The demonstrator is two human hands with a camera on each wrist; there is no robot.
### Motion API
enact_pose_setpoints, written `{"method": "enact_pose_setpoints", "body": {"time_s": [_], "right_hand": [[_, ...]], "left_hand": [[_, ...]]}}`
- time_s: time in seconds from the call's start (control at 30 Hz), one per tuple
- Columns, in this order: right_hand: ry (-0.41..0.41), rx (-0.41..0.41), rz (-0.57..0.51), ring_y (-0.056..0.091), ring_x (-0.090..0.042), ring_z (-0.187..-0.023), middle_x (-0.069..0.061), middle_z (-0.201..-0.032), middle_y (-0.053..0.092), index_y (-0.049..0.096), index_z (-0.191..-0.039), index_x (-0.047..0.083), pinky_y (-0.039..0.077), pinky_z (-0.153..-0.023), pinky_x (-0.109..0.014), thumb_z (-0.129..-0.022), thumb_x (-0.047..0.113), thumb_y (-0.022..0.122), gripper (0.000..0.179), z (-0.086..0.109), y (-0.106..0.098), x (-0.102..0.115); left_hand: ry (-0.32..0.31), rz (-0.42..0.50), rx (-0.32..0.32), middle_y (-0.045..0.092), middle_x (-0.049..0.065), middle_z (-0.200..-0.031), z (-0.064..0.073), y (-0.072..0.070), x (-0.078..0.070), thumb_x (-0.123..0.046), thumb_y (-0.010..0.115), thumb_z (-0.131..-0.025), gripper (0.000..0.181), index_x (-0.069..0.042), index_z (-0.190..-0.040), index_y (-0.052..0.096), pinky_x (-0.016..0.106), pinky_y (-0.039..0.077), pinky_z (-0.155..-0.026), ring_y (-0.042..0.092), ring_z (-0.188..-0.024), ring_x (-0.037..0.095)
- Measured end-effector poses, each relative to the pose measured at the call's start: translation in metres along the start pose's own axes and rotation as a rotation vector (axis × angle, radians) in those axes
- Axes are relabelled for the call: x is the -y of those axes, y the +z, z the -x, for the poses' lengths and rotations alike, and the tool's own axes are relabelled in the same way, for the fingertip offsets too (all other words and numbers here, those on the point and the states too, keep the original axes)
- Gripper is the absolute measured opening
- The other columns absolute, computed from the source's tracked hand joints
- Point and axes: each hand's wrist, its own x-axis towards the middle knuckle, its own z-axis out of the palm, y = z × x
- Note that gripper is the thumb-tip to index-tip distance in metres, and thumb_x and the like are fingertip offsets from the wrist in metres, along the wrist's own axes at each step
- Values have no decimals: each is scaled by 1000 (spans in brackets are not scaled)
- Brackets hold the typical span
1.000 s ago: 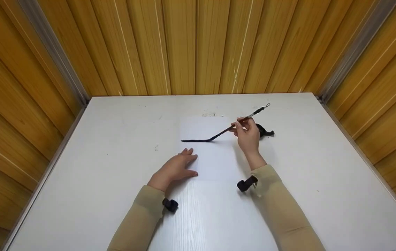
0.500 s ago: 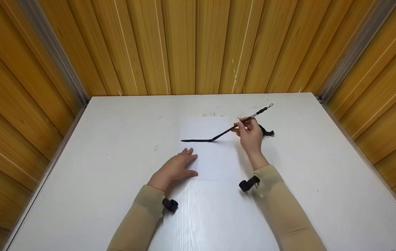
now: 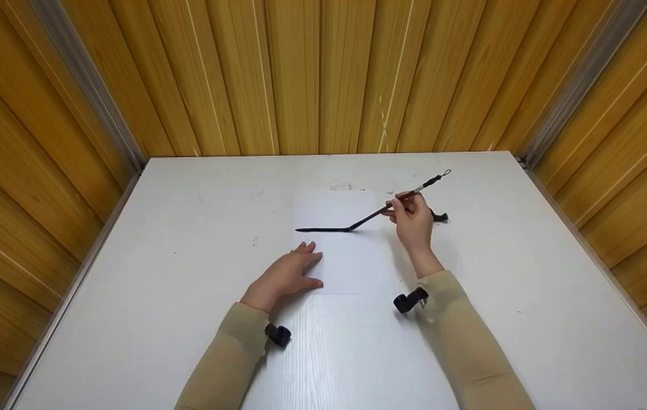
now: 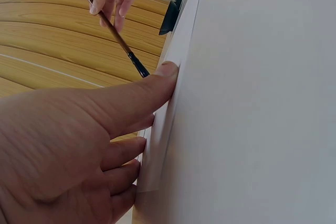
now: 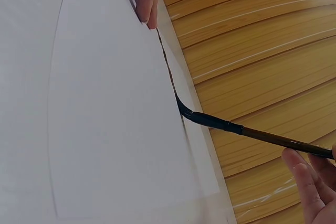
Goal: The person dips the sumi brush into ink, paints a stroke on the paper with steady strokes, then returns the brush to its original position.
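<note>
My right hand pinches a calligraphy brush by its brown handle, with the hanging loop slanting up to the right. Its dark bristles bend against a sheet of white paper, seen closely in the right wrist view. A straight black ink stroke runs leftward from the brush tip across the sheet. On the paper's left edge rests my left hand, fingers and thumb spread, below the stroke's left end. In the left wrist view, the left thumb hides the brush tip.
Just behind my right hand sits a black object with a protruding end, mostly hidden. Dark smudges mark the white table beyond the paper. Wood-patterned panels enclose the back and both sides. A small black camera is on each wrist.
My right hand has moved slightly to the right with the brush, and the ink stroke has lengthened rightward. The black object is now more covered. My left hand has stayed still.
</note>
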Motion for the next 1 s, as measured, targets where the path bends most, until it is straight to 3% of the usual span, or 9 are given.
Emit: {"method": "enact_pose_setpoints", "body": {"time_s": [0.17,0.4,0.57,1.0], "right_hand": [[12,5,14,79,-20,-78,-35,-107,71,59,-115,-11,62,-66,-23,-102,3,60,19,1,-3,8],[34,-13,-6,75,-2,-70,-33,-107,73,60,-115,-8,61,-64,-19,-102,7,63,20,-2,-6,1],[6,-19,5,75,-5,-71,-31,-104,73,60,-114,-8,63,-64,-23,-102,7,63,20,-2,-8,-1],[19,-12,5,76,-5,-72,-30,-105,73,60,-115,-7,59,-63,-15,-103,8,61,19,-2,-16,1]], "left_hand": [[4,1,-2,32,9,-169,0,0,0,-30,81,-90,70,-10,-151,52,50,23,-131,22,-160,29],[3,4,-1,32,9,-169,1,-1,-2,-31,81,-90,70,-10,-151,53,50,24,-131,23,-160,30],[-2,3,0,32,8,-169,1,-1,-2,-31,81,-90,71,-10,-151,52,50,23,-131,22,-160,29],[-4,0,3,31,9,-169,2,-1,-3,-31,81,-90,70,-10,-151,52,50,23,-131,22,-160,30]]}}
